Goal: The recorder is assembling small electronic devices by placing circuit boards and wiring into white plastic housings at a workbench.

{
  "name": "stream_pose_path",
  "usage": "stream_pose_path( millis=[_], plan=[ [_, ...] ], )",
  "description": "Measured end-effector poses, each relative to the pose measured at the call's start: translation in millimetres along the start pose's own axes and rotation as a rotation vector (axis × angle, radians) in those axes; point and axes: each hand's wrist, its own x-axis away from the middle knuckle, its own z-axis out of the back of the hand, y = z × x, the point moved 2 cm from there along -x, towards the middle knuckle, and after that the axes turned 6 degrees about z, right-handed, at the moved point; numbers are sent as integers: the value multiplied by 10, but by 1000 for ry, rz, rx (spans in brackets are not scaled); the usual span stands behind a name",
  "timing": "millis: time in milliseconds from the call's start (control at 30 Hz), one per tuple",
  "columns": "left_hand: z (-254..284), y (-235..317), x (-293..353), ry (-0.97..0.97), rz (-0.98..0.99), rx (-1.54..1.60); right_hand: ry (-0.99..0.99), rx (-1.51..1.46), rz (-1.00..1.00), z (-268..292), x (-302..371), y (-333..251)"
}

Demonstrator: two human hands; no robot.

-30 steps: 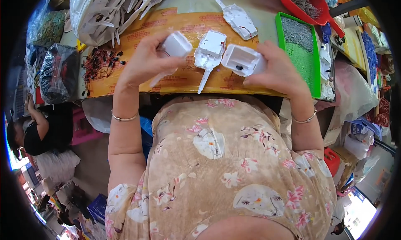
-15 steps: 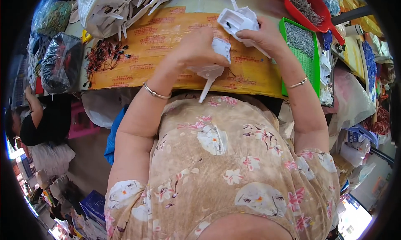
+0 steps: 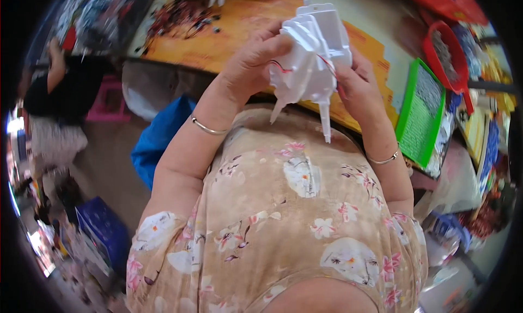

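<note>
Two white plastic shell pieces are together in front of my chest, above the near edge of the table. My left hand (image 3: 251, 65) is closed on the left side of the nearer shell (image 3: 297, 81), whose pointed legs hang downward. Thin red and dark wires (image 3: 280, 67) run over its outside. Behind it, touching or overlapping, stands the boxy second shell (image 3: 333, 32). My right hand (image 3: 360, 86) grips the pieces at their right side, fingers bent near a red wire; its fingertips are partly hidden. I cannot tell whether the shells are joined.
Orange-yellow sheeting (image 3: 376, 54) covers part of the table. A heap of red and black wires (image 3: 180, 18) lies back left. To the right are a green tray (image 3: 406, 114) of small grey pieces and a red scoop (image 3: 460, 76). A blue bag (image 3: 158, 141) hangs left; another person (image 3: 60, 92) sits beyond.
The two white shells, apart before, are now together and raised nearer my chest. My right hand has come down and inward. The view has shifted, moving the table things.
</note>
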Motion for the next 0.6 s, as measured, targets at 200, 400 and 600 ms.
stream_pose_path(
  millis=[200,400,600],
  plan=[
    [289,362,623,253,-184,-502,-438,338,-114,-501,-256,0],
    [638,958,1784,558,-170,-686,-528,420,222,-996,-380,68],
    [1235,226,2767,1063,133,-895,-539,361,-19,-705,-459,262]
  ],
)
